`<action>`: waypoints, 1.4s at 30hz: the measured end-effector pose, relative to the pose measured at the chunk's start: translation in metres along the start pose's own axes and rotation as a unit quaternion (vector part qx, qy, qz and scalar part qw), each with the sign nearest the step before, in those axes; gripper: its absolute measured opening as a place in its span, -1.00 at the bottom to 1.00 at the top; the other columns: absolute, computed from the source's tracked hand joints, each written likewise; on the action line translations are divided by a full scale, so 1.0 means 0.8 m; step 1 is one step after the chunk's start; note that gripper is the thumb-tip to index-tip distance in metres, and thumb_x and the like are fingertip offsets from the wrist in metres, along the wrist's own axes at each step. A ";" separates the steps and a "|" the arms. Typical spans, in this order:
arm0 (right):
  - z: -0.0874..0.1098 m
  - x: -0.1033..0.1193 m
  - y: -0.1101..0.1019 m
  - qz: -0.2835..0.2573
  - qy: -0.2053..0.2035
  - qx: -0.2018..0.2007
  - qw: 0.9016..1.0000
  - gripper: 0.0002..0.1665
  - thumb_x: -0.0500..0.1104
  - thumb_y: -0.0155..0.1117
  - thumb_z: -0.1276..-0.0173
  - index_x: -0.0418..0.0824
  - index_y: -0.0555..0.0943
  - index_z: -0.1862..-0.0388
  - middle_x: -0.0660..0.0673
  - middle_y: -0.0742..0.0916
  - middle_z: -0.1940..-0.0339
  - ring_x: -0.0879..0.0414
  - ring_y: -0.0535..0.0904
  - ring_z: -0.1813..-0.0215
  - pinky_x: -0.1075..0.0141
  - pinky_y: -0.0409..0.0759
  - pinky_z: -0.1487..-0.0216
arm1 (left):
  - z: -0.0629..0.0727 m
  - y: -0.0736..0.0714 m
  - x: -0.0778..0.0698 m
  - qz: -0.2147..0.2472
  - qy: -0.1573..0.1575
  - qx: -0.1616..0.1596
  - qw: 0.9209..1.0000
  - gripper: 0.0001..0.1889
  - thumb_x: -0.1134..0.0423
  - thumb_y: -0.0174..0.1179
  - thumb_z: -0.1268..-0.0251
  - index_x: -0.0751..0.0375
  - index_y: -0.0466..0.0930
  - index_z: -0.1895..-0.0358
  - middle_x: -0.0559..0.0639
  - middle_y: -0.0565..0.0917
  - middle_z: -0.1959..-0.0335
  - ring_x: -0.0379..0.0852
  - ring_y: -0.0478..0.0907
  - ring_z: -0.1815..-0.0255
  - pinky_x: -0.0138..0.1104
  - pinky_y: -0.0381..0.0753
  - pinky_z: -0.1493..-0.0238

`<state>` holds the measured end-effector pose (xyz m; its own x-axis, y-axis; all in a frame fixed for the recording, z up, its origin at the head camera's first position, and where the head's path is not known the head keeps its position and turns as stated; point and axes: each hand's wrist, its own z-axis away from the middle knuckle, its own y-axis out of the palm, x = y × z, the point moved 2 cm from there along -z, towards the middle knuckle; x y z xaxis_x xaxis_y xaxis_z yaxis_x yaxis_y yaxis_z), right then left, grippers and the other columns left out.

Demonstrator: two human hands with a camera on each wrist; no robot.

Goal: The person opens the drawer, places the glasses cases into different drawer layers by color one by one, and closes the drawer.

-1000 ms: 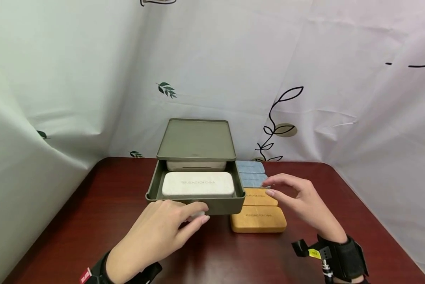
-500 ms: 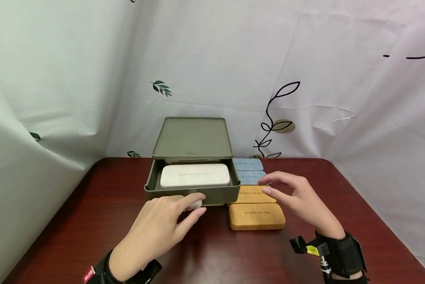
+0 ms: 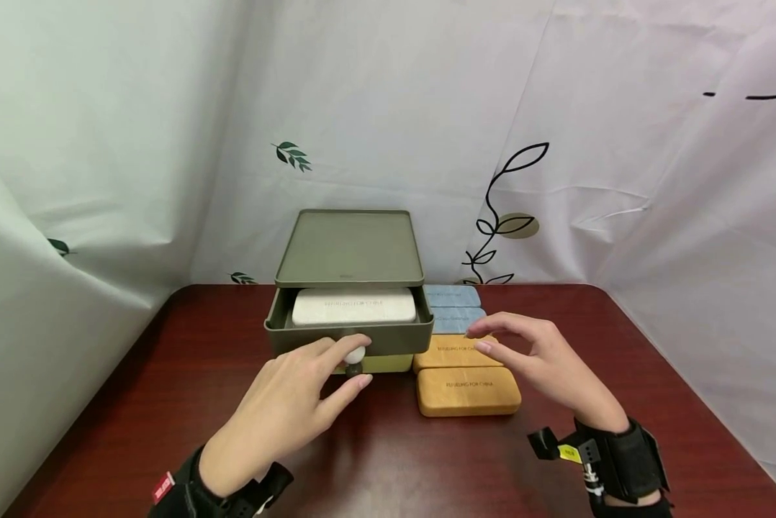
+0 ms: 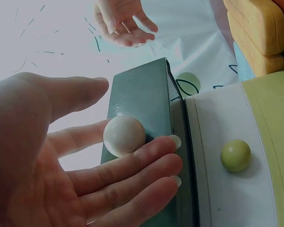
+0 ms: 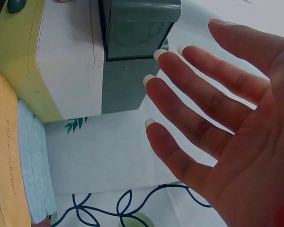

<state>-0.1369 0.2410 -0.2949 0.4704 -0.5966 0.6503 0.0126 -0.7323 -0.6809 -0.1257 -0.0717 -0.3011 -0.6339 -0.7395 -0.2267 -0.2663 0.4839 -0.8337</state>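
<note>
Pushing green drawer (image 3: 349, 337) closed near tabletop's far edge, left hand (image 3: 291, 403) fingers straight against white knob (image 3: 355, 355); right hand (image 3: 543, 363) relaxed, holding nothing. Next: push further, straight.

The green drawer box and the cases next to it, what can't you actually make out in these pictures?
- Back of the open drawer: head view, hidden under the box's top tray; the white case shows only in part.
- Lower yellow drawer: head view, mostly covered by the left hand; contents unseen.
- Blue cases: head view, partly hidden behind the right hand and box.
- Lettering on the orange cases: too small to read surely.
</note>
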 end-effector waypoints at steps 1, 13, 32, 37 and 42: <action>0.000 0.000 0.000 0.000 0.000 0.002 1.000 -0.79 -0.08 0.24 -0.39 0.10 0.64 0.02 0.22 0.72 0.10 0.23 0.63 -0.01 0.39 0.55 0.01 | -0.001 0.001 0.001 0.002 -0.002 0.003 1.000 -0.62 -0.05 0.26 -0.24 -0.21 0.52 -0.11 -0.31 0.60 0.33 -0.37 0.61 0.30 -0.51 0.32 0.55; -0.001 -0.003 0.002 -0.011 0.008 0.031 0.999 -0.78 -0.06 0.21 -0.40 0.07 0.64 0.00 0.21 0.71 0.09 0.27 0.63 0.05 0.39 0.57 0.08 | -0.007 0.009 0.017 0.016 -0.006 0.004 1.000 -0.62 -0.03 0.25 -0.26 -0.20 0.51 -0.14 -0.33 0.57 0.27 -0.38 0.58 0.21 -0.48 0.40 0.48; -0.007 -0.011 0.007 -0.036 0.016 0.067 0.997 -0.74 -0.06 0.21 -0.40 0.01 0.61 -0.05 0.16 0.72 0.06 0.15 0.69 0.00 0.34 0.62 0.02 | -0.014 0.029 0.035 0.016 0.005 -0.010 1.000 -0.42 0.02 0.27 -0.25 -0.15 0.36 -0.35 -0.20 0.49 0.22 -0.31 0.38 0.33 -0.49 0.31 0.55; -0.008 -0.013 0.007 -0.020 0.013 0.066 0.998 -0.74 -0.06 0.21 -0.40 0.01 0.61 -0.05 0.19 0.72 0.08 0.26 0.67 0.05 0.36 0.62 0.08 | -0.017 0.034 0.039 0.020 0.011 -0.016 1.000 -0.41 0.04 0.27 -0.26 -0.16 0.35 -0.36 -0.19 0.47 0.25 -0.30 0.33 0.38 -0.50 0.26 0.60; -0.007 -0.014 0.007 -0.023 0.013 0.068 0.997 -0.73 -0.07 0.21 -0.41 -0.03 0.62 -0.05 0.18 0.71 0.08 0.23 0.68 0.07 0.35 0.62 0.10 | -0.020 0.038 0.041 0.028 0.016 -0.020 0.999 -0.43 0.05 0.26 -0.27 -0.18 0.35 -0.36 -0.21 0.46 0.26 -0.30 0.35 0.35 -0.50 0.25 0.59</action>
<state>-0.1474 0.2418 -0.3040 0.4435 -0.5723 0.6897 0.1542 -0.7093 -0.6878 -0.1665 -0.0742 -0.3255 -0.6713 -0.6954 -0.2563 -0.2577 0.5432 -0.7991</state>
